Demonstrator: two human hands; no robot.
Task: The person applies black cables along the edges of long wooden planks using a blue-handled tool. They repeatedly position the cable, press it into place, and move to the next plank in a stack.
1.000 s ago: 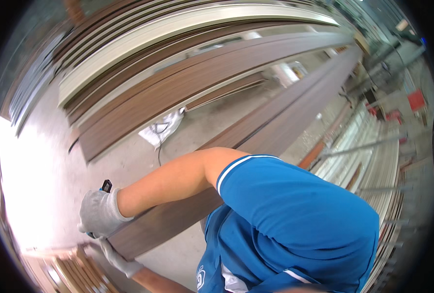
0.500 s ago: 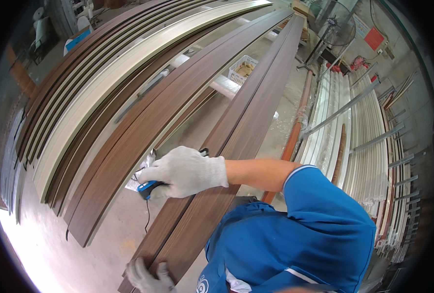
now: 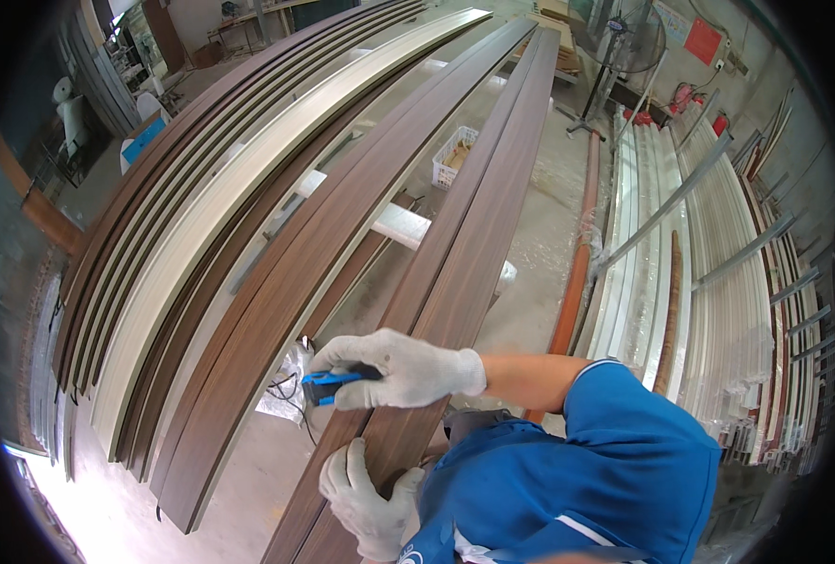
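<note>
My right hand (image 3: 403, 368), in a white knit glove, is closed around a small blue and black hand tool (image 3: 335, 384); its exact kind does not show. The hand hovers over or rests upon the left edge of a pair of long brown wood-grain planks (image 3: 455, 301); contact cannot be made out. Below it, my left hand (image 3: 368, 503), gloved too, lies on the same planks with thumb and fingers apart. Beside the tool, silver wrapping (image 3: 281, 404) and a thin dark cord show in the gap between planks.
Left of the gap run another brown plank pair (image 3: 276, 310), a cream profile (image 3: 220, 226) and several dark strips (image 3: 154, 207). Silver-wrapped crossbars (image 3: 401, 226) support the planks. A white basket (image 3: 448, 160) is on the floor. Racked pale profiles (image 3: 718, 254) and a fan (image 3: 624, 42) stand right.
My left hand has moved up along the planks and is now close to my right hand. The right hand has turned and shifted slightly right and nearer, still holding the tool. The view has shifted.
</note>
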